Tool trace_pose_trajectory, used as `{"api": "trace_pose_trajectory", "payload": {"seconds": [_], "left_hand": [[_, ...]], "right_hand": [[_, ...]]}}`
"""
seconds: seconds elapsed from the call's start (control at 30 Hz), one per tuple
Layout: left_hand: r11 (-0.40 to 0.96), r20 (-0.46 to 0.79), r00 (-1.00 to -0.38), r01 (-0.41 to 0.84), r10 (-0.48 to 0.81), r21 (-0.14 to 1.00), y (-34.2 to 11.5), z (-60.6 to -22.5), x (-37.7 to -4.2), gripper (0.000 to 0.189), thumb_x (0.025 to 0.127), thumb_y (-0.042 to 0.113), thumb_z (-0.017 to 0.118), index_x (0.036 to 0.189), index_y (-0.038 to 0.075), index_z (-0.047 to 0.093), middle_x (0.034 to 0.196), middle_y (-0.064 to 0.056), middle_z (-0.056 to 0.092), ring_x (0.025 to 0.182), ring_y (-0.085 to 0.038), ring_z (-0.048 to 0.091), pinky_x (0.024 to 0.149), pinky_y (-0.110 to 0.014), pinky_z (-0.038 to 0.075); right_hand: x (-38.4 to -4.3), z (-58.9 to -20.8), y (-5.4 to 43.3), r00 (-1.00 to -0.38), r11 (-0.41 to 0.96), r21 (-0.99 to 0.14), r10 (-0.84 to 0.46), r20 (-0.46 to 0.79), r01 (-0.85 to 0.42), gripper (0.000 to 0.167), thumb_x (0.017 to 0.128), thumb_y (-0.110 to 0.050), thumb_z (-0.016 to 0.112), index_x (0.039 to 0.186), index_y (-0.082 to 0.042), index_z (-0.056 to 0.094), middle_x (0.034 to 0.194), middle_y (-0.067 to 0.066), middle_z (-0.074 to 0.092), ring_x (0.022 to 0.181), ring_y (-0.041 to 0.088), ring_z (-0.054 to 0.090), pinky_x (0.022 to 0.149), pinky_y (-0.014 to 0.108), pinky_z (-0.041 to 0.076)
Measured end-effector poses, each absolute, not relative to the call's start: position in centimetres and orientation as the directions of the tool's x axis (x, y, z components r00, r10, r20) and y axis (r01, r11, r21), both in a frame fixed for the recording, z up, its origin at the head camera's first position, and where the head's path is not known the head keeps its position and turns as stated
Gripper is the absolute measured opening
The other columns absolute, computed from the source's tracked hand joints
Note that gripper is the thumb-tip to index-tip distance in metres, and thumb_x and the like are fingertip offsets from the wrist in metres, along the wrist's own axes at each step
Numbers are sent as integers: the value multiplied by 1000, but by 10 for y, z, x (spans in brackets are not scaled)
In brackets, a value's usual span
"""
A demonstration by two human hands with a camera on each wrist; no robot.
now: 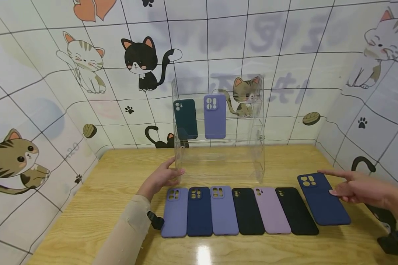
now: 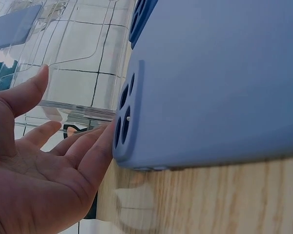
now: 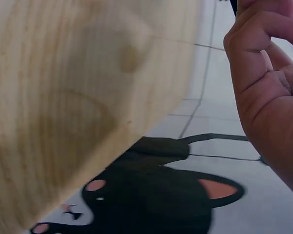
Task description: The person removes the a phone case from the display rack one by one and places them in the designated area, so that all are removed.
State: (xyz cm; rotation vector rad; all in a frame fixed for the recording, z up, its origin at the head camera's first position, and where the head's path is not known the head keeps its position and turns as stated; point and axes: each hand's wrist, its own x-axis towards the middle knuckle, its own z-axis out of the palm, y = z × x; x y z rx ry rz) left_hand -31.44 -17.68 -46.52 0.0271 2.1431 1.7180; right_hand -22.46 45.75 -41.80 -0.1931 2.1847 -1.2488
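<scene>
My right hand pinches a navy phone case at its upper right edge, index finger stretched along the top corner and thumb on the side. This case stands tilted at the right end of a row of cases. At the lower left corner of a clear acrylic display rack is my left hand, fingers loosely spread. In the left wrist view its fingertips reach close to the camera corner of a periwinkle phone case. The right wrist view shows my curled fingers, the case out of sight.
The row also has a navy case, another periwinkle case, two black cases and a pink-lilac case. On the rack's upper tier stand a dark green case and a periwinkle case. Cat-print walls surround the wooden table.
</scene>
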Motion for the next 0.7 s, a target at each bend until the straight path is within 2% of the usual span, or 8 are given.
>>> {"api": "trace_pose_trajectory", "payload": {"seconds": [0.1, 0.27, 0.47, 0.7], "left_hand": [[237, -291, -921, -231, 258, 943, -177, -467, -314, 84, 106, 25, 70, 173, 25, 18, 162, -29, 46, 145, -37, 55, 106, -45, 59], [241, -291, -921, -231, 259, 943, -178, -467, -314, 83, 106, 25, 70, 172, 27, 20, 165, -28, 42, 145, -38, 56, 106, -45, 59], [242, -280, -925, -219, 258, 945, -179, -467, -315, 84, 105, 25, 70, 172, 27, 20, 167, -29, 40, 145, -40, 55, 107, -46, 59], [248, -284, -921, -219, 267, 944, -178, -466, -313, 86, 105, 24, 70, 173, 23, 17, 167, -32, 36, 147, -40, 54, 109, -48, 58]], "right_hand": [[-226, -426, 463, -788, 541, -819, -413, -456, 191, 68, 108, -12, 57, 129, -76, 44, 79, -2, 58, 68, 9, 55, 55, 28, 38], [-228, -438, 469, -763, 518, -824, -431, -482, 229, 70, 106, -9, 58, 126, -76, 47, 79, -2, 56, 69, 10, 56, 57, 28, 40], [-229, -447, 470, -744, 505, -834, -464, -481, 223, 67, 109, -12, 57, 125, -77, 47, 78, -3, 57, 68, 9, 56, 57, 27, 41], [-225, -455, 470, -725, 483, -847, -498, -475, 222, 69, 109, -9, 56, 124, -77, 48, 79, -1, 60, 68, 9, 60, 60, 25, 51]]}}
